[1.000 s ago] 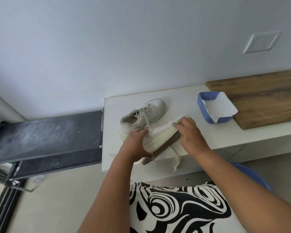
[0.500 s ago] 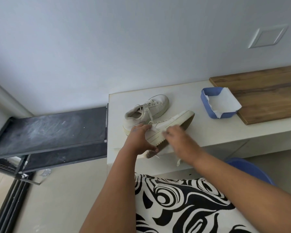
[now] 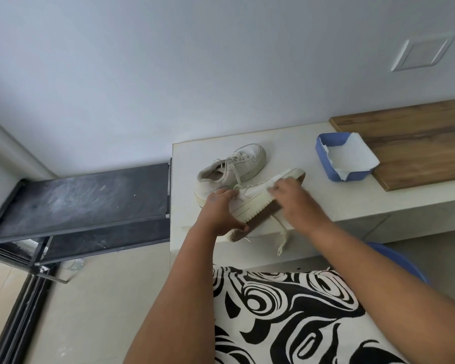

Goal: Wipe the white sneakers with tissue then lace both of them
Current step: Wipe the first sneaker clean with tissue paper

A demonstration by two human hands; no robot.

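**Sneaker tipped on its side under my two hands**

The sneaker [image 3: 250, 203] I am working on lies tilted on its side at the near edge of the white counter [image 3: 300, 143], its brown ridged sole [image 3: 263, 212] turned toward me. Its long axis runs diagonally: heel low and near at the left, toe [image 3: 297, 173] up and away to the right. My left hand [image 3: 221, 211] grips the heel end, fingers curled over the upper and thumb hooked under by the sole. My right hand [image 3: 292, 198] is further along the same shoe, toward the toe, fingers bent round a small piece of white tissue [image 3: 272, 185] pressed against the pale sidewall just above the sole. So the shoe lies between my hands, heel in my left, midfoot under my right.

A loose lace [image 3: 283, 237] hangs off the shoe over the counter's front edge.

The second sneaker [image 3: 231, 169] stands upright on its sole just behind the first and touching it, toe pointing away to the right, laces threaded.

Further right on the counter sits a blue tray [image 3: 323, 153] with white paper [image 3: 352, 156] in it, beside a wooden board [image 3: 418, 143]. A dark shelf [image 3: 84, 200] stands left of the counter. Black-and-white patterned cloth [image 3: 286, 311] covers my lap.
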